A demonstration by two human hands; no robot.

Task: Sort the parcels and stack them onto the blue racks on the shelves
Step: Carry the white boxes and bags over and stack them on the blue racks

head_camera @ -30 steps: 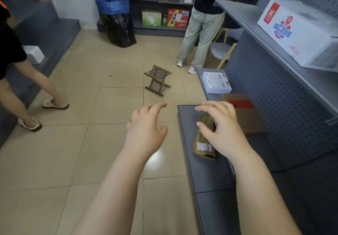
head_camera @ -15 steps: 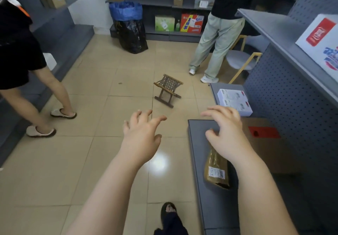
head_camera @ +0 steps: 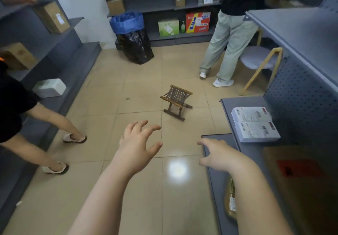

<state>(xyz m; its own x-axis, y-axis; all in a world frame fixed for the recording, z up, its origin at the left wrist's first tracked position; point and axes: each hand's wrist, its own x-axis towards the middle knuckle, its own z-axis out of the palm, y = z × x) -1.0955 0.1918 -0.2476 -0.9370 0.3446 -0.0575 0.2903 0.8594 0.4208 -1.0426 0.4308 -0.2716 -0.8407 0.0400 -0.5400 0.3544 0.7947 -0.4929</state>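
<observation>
Hovering over the tiled floor (head_camera: 91,180), the left hand (head_camera: 136,147) has its fingers spread and lightly bent, holding nothing. The right hand (head_camera: 221,157) hangs above the front corner of the low grey shelf (head_camera: 215,180), its fingers equally loose and empty. The brown padded parcel (head_camera: 230,200) lies on that shelf under the right forearm, which covers most of it. Only its left edge and a small white label show, and the print is too fine to read. Further back on the same side, two white boxes (head_camera: 255,124) lie touching, each with barcodes and a red corner mark, but their text is illegible. A brown carton (head_camera: 300,180) with a red patch sits near the right edge, too blurred for detail. A person in pale trousers (head_camera: 225,42) is cut off at the chest by the top of the frame. Another person (head_camera: 11,106) at the left is cut by the edge, with both legs and sandals in view. On the far shelves, a red and yellow box (head_camera: 197,22) carries large characters that I cannot read with confidence. Beside it stands a green box (head_camera: 168,26) bearing a white label.
</observation>
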